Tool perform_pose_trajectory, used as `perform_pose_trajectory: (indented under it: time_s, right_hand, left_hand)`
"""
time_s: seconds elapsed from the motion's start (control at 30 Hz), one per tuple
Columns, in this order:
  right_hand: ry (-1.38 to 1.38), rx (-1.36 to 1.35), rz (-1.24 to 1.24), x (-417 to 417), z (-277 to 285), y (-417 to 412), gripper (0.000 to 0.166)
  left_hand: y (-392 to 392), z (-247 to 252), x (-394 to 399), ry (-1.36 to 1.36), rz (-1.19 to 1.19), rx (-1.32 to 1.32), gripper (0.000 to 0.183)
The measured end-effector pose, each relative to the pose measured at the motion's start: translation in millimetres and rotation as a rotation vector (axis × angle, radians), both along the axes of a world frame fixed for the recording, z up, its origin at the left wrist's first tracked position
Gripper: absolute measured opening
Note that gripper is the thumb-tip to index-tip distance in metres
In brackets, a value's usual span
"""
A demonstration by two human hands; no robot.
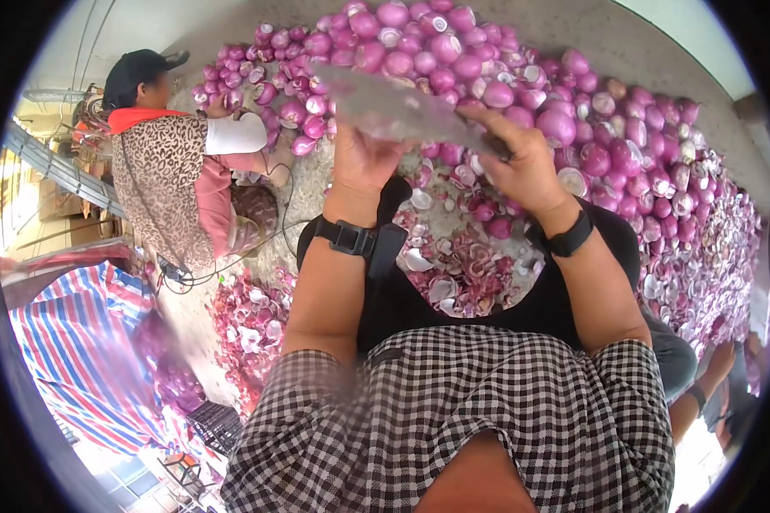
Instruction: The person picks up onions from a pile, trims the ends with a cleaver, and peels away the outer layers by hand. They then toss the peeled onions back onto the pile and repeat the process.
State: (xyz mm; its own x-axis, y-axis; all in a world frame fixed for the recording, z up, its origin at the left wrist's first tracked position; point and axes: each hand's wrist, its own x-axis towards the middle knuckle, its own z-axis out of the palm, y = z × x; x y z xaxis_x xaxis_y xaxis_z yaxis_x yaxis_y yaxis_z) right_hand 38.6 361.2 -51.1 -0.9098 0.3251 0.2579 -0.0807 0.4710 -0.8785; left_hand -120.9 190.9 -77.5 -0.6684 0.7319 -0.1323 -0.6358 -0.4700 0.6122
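My right hand grips the handle end of a broad-bladed knife, its wide grey blade blurred and pointing to the left. My left hand is raised below the far part of the blade, which hides most of its fingers; whether it holds something there I cannot tell. Beyond the knife lies a large heap of purple onions, many with cut white ends. Onion skins and trimmings are scattered on the floor between my legs.
A co-worker in a black cap and leopard-print garment sits at the left by the onions. A black cable runs over the floor there. More onion scraps lie at my left, near striped sheeting and a black crate. Another person's arm shows lower right.
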Motion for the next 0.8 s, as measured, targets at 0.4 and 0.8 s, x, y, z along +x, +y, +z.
perform_pose_trajectory:
  time_s: [0.4, 0.8]
  right_hand:
    - [0.004, 0.26, 0.038, 4.4, 6.6, -8.0, 0.071]
    - [-0.031, 0.294, 0.092, 10.9, 15.5, -13.8, 0.074]
  left_hand:
    - [-59.2, -41.9, -29.5, -0.013, -0.184, 0.297, 0.059]
    - [-74.3, -35.5, -10.9, 0.098, -0.131, 0.426, 0.062]
